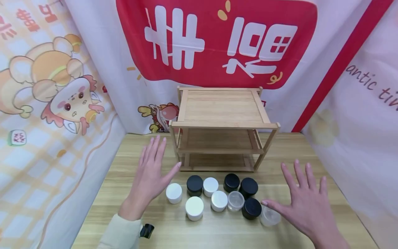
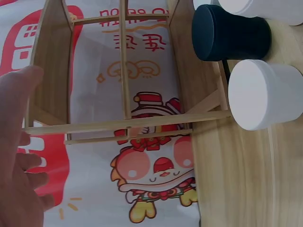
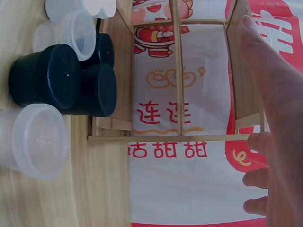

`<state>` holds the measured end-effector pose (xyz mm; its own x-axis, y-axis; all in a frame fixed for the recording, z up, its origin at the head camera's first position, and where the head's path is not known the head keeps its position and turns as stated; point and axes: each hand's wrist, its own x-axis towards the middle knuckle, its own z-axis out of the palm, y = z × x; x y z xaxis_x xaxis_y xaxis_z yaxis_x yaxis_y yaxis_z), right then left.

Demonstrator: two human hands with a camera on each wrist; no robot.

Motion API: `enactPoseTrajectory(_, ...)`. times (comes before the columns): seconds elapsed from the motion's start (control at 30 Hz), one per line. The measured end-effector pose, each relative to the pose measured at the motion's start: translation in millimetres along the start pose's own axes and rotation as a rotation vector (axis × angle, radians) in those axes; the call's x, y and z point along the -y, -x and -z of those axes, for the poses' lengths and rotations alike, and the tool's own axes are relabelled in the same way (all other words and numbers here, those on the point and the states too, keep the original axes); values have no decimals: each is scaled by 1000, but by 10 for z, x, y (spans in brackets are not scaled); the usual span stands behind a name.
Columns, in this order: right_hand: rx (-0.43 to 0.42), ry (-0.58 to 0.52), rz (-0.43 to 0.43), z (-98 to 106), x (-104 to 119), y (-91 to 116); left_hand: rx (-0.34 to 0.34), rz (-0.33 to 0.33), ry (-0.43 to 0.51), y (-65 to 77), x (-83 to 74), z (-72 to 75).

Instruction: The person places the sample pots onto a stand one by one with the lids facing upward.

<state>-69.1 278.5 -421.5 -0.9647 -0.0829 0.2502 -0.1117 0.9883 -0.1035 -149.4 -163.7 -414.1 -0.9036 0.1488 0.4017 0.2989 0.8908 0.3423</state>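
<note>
Four white jars (image 1: 194, 208), four black jars (image 1: 252, 208) and two see-through jars (image 1: 235, 201) stood upright, kinda bunched up on the table (image 1: 174, 233). A white one sat closest to its left edge, a see-through one closest to its right.

A white backdrop cloth (image 1: 292, 107) is hanging behind the wood-grain tabletop (image 1: 236, 235), showing a big red panel (image 1: 214, 52) with white characters. On the left, a checked cloth (image 1: 46, 152) is carrying 1 large cartoon creature (image 1: 69, 98). A red stripe (image 1: 341, 62) is slanting beside a pale right-hand cloth (image 1: 357, 145) showing brown lettering (image 1: 360, 75).
</note>
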Motion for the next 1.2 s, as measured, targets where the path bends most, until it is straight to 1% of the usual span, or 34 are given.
enactPoseTrajectory(0.1, -14, -11, 9, -54, 2, 2, -44, -1, 75, -47, 37, -51)
enactPoseTrajectory(0.17, -9, -18, 14, -89, 6, -3, -56, 24, 129, -68, 51, -94)
enactPoseTrajectory(0.27, 9, -22, 23, -139, 1, -1, -40, 98, 220, -102, 54, -179)
enactPoseTrajectory(0.33, 14, -30, 29, -170, -7, 4, -21, 161, 310, -145, 51, -241)
enactPoseTrajectory(0.4, 7, -38, 36, -197, -17, 12, -13, 227, 437, -214, 52, -288)
enactPoseTrajectory(0.47, -1, -54, 37, -220, -29, 26, -19, 283, 590, -303, 58, -325)
enactPoseTrajectory(0.57, 7, -93, 28, -256, -48, 53, -19, 339, 824, -435, 66, -350)
enactPoseTrajectory(0.6, 12, -114, 23, -273, -56, 59, -14, 357, 885, -472, 65, -355)
enactPoseTrajectory(0.67, 19, -166, 16, -334, -81, 63, -9, 384, 979, -529, 66, -353)
enactPoseTrajectory(0.73, 20, -223, 13, -432, -112, 67, -7, 413, 1019, -560, 69, -343)
enactPoseTrajectory(0.8, 16, -280, 13, -552, -141, 76, -12, 431, 1023, -573, 84, -336)
enactPoseTrajectory(0.93, 40, -354, -7, -802, -152, 146, -31, 431, 1056, -605, 135, -371)
enactPoseTrajectory(1.03, 65, -408, -35, -944, -156, 210, -35, 421, 1107, -649, 162, -445)
enactPoseTrajectory(1.1, 82, -453, -61, -1012, -169, 255, -30, 431, 1118, -674, 163, -504)
enactPoseTrajectory(1.2, 66, -508, -76, -1119, -209, 324, -10, 444, 1123, -712, 160, -604)
